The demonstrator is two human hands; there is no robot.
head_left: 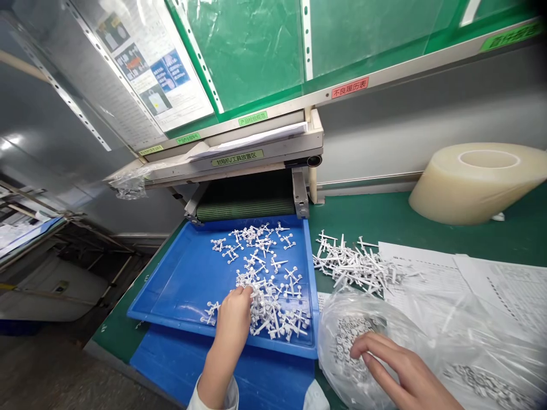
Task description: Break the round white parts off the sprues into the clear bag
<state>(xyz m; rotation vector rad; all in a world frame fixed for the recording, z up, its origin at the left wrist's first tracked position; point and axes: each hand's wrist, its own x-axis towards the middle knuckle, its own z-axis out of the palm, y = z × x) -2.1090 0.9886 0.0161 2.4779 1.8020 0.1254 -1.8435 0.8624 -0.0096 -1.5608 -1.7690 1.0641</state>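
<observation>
My left hand is over the blue tray, its fingers closed at the edge of a heap of white plastic cross-shaped pieces. Whatever lies between those fingertips is hidden. To the right, my right hand reaches into the mouth of a clear plastic bag filled with small whitish-grey parts. Its thumb and forefinger are drawn together just over these parts; anything in the pinch is too small to make out.
Loose white plastic sticks lie heaped right of the tray, beside printed sheets. A big roll of clear tape stands on the green table. Behind the tray is a conveyor belt end under a shelf.
</observation>
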